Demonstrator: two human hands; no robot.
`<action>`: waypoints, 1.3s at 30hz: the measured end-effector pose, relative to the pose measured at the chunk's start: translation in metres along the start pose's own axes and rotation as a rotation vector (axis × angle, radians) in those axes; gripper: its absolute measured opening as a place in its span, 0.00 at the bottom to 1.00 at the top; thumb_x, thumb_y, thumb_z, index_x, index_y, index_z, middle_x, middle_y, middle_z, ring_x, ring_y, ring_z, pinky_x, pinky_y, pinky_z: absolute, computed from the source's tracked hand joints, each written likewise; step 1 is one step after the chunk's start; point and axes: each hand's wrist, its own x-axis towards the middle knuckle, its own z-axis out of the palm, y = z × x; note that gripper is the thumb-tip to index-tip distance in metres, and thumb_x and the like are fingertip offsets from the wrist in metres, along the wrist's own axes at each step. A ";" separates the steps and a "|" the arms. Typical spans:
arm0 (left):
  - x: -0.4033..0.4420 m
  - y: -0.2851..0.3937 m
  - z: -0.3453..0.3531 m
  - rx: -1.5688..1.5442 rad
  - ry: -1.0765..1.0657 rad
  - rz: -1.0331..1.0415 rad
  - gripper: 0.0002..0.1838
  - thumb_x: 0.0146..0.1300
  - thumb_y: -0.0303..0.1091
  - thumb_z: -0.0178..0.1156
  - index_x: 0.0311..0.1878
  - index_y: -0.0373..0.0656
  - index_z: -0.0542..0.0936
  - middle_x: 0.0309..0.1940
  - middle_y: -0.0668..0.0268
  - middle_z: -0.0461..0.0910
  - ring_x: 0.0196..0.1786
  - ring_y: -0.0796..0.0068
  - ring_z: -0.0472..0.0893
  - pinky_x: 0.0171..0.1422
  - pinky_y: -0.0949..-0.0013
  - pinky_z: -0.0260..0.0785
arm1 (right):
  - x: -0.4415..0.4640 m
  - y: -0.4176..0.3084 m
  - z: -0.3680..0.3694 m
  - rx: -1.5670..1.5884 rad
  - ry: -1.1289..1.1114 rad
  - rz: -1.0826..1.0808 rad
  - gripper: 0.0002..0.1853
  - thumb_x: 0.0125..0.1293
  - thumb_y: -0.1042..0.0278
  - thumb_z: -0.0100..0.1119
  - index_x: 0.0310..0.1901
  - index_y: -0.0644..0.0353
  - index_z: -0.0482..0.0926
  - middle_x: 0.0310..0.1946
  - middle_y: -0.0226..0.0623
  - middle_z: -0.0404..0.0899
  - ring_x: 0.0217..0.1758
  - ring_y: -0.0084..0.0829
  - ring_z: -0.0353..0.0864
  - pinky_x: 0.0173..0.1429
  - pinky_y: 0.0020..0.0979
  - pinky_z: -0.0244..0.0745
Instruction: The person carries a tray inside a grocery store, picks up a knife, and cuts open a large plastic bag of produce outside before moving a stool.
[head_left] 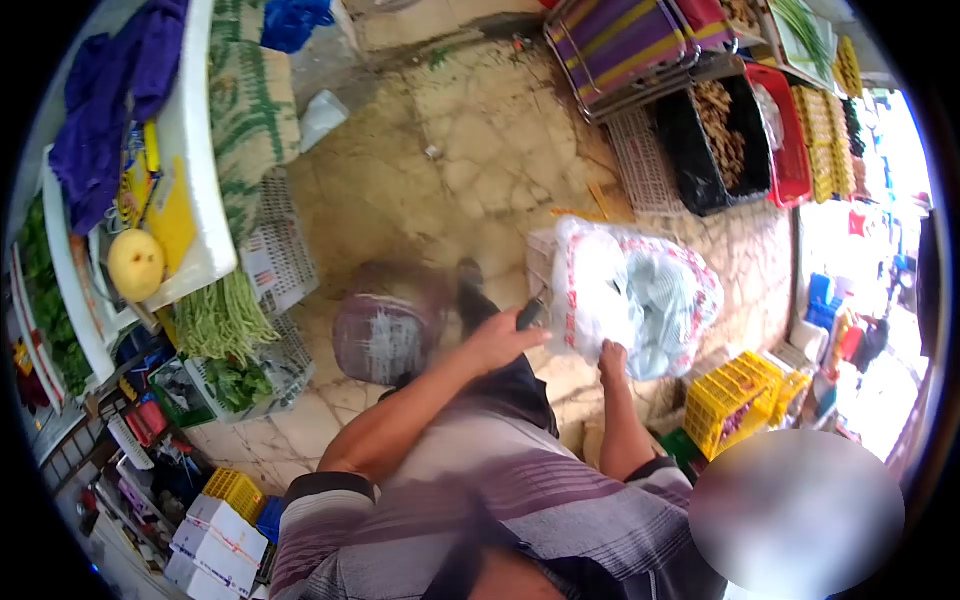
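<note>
My left hand is closed around a small dark-handled object, its far end hidden near the bag. My right hand grips the near edge of a white plastic bag with red print. Pale green-grey plastic shows in the bag's open part. The bag rests on a light crate on the floor. Left of my arm stands a round purplish stool or tub, blurred, with a pale patch on top.
Long green beans and leafy greens sit at the left beside a white foam box. A black-lined crate of ginger-like roots and a folded striped chair stand at the upper right. A yellow crate is at the right.
</note>
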 end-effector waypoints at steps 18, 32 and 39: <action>0.003 -0.009 -0.171 -0.385 0.384 0.220 0.13 0.64 0.41 0.63 0.30 0.44 0.72 0.18 0.74 0.68 0.14 0.84 0.66 0.18 0.75 0.58 | 0.146 -0.320 -0.016 1.293 -0.018 0.282 0.12 0.68 0.65 0.52 0.27 0.57 0.70 0.15 0.30 0.61 0.12 0.26 0.61 0.15 0.32 0.59; -0.133 -0.051 -0.260 -0.622 0.941 0.267 0.16 0.65 0.46 0.62 0.31 0.46 0.71 0.18 0.71 0.70 0.12 0.78 0.67 0.17 0.71 0.60 | 0.064 -0.548 0.086 0.271 -0.009 -1.013 0.06 0.47 0.76 0.57 0.29 0.61 0.75 0.26 0.50 0.76 0.32 0.54 0.76 0.37 0.50 0.70; -0.137 -0.071 -0.232 -0.746 1.079 0.281 0.13 0.65 0.41 0.61 0.33 0.46 0.70 0.19 0.71 0.68 0.13 0.79 0.66 0.17 0.72 0.60 | 0.112 -0.529 0.134 0.908 -0.328 -0.777 0.06 0.63 0.67 0.53 0.31 0.57 0.71 0.21 0.33 0.69 0.21 0.30 0.71 0.26 0.33 0.71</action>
